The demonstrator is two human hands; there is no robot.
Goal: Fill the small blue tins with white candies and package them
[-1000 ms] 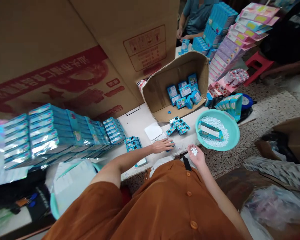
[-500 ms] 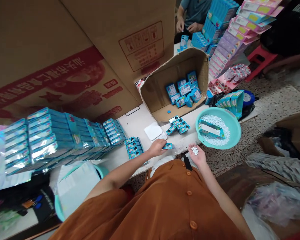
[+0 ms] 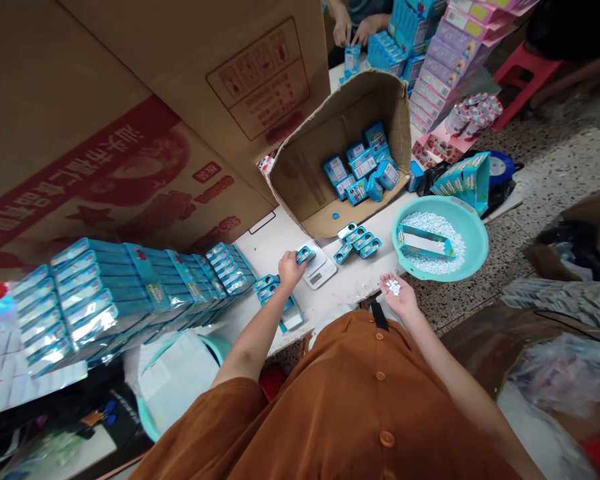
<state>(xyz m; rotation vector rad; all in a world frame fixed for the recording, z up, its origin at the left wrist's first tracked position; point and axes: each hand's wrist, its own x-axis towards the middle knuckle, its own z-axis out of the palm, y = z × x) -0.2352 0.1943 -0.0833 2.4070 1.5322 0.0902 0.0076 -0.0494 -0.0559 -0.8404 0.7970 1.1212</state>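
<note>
My left hand [image 3: 291, 271] grips a small blue box [image 3: 305, 255] with a round hole in its end, right over the white kitchen scale [image 3: 321, 269]. Whether the box touches the scale's plate I cannot tell. White pellets [image 3: 393, 287] lie in the palm of my right hand [image 3: 401, 297], which is turned up with its fingers slightly curled, in front of the turquoise basin [image 3: 475, 260]. More white pellets fill part of that basin, with an open blue carton [image 3: 425, 241] lying on them. Several small blue boxes with round holes [image 3: 359, 241] stand grouped right of the scale.
A tipped cardboard box [image 3: 305, 167] holds several closed blue boxes. Wrapped stacks of blue boxes [image 3: 105, 293] line the left side, before a large carton [image 3: 145, 133]. Across the table, another person's hands [image 3: 353, 30] handle a blue box. Pink boxes [image 3: 440, 73] are piled at the back right.
My left hand has moved left and away from me with the blue box, from near my right palm to over the scale. My right hand still holds the pellets. The view has shifted slightly.
</note>
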